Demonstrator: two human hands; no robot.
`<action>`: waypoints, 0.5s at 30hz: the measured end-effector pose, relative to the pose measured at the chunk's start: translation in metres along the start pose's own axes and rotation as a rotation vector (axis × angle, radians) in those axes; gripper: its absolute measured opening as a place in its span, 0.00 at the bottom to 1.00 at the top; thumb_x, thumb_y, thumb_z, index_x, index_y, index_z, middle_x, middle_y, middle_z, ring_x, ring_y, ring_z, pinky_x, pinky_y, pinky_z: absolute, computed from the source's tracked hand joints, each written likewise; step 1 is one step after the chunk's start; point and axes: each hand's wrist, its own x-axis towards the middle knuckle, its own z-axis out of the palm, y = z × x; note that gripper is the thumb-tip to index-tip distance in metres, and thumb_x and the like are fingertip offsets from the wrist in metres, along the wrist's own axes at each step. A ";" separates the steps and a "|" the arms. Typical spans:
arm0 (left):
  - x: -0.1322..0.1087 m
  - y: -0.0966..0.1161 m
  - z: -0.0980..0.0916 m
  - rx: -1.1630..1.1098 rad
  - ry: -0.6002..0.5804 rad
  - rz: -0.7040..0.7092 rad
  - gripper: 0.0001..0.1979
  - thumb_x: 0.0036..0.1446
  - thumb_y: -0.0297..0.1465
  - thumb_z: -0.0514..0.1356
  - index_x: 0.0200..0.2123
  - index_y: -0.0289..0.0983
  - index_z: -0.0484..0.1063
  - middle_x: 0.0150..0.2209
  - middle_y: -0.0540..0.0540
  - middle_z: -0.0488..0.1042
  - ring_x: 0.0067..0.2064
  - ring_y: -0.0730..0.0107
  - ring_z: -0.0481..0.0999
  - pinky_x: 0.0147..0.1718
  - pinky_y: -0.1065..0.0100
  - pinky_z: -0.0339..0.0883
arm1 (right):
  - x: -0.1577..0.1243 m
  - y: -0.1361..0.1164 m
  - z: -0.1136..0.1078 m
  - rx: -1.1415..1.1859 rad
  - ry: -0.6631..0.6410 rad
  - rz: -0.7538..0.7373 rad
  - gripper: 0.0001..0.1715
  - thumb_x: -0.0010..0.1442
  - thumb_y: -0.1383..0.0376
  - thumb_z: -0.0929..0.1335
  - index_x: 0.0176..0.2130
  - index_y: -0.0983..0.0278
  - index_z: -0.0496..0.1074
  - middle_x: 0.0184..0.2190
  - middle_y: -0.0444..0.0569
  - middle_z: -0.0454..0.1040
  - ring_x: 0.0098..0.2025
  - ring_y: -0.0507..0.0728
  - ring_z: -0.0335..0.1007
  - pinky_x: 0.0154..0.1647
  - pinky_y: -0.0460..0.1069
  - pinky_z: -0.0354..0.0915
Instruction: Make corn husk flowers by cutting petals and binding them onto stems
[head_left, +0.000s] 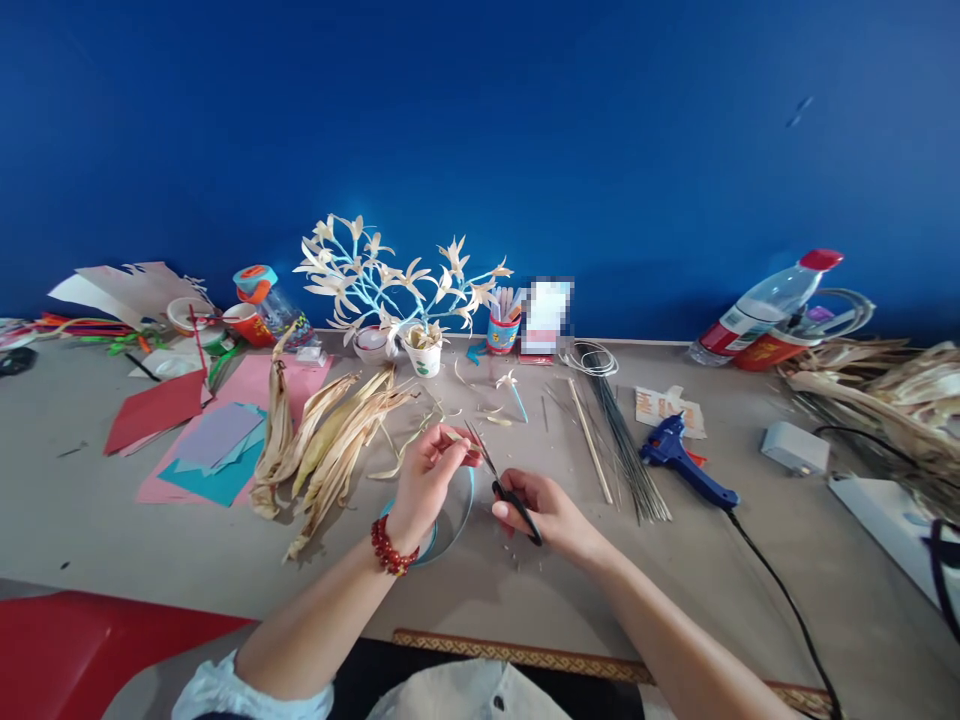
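Observation:
In my right hand (551, 515) is a pair of scissors (517, 508) with black handles, its blades pointing up and left. The blade tips reach the fingertips of my left hand (429, 468), which is closed in a pinch. A small pale bit shows at those fingertips, too small to name. Under my left wrist lies a roll of light blue tape (427, 545), partly hidden, with a loop of tape rising from it. Dried corn husks (341, 435) lie to the left. Beyond my hands is a single husk flower (508, 380) on a blue stem.
A white cup (424, 356) holds branches of husk flowers (412, 280) near the blue wall. Wires (630, 450), a blue glue gun (686, 460) and its cord lie right. A plastic bottle (757, 310) leans back right. Coloured paper (217, 440) lies left.

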 end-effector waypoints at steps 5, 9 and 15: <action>0.000 -0.001 -0.001 0.020 -0.035 0.015 0.08 0.59 0.37 0.62 0.34 0.38 0.74 0.36 0.46 0.79 0.35 0.67 0.78 0.42 0.63 0.73 | 0.000 0.003 -0.002 0.006 0.008 0.015 0.31 0.51 0.40 0.72 0.27 0.62 0.62 0.18 0.40 0.68 0.22 0.51 0.65 0.22 0.44 0.53; 0.000 0.001 -0.001 0.035 -0.034 0.009 0.08 0.58 0.38 0.63 0.32 0.39 0.74 0.36 0.46 0.79 0.35 0.67 0.78 0.41 0.63 0.73 | 0.000 0.003 -0.003 0.001 0.017 0.033 0.31 0.49 0.40 0.73 0.26 0.62 0.62 0.17 0.40 0.68 0.20 0.50 0.62 0.21 0.44 0.51; 0.000 -0.001 -0.003 0.029 -0.056 0.033 0.08 0.60 0.38 0.61 0.33 0.39 0.73 0.35 0.46 0.79 0.36 0.66 0.78 0.42 0.62 0.72 | -0.001 0.000 -0.004 -0.001 0.021 0.039 0.32 0.48 0.40 0.73 0.25 0.62 0.61 0.16 0.38 0.65 0.18 0.49 0.59 0.20 0.43 0.49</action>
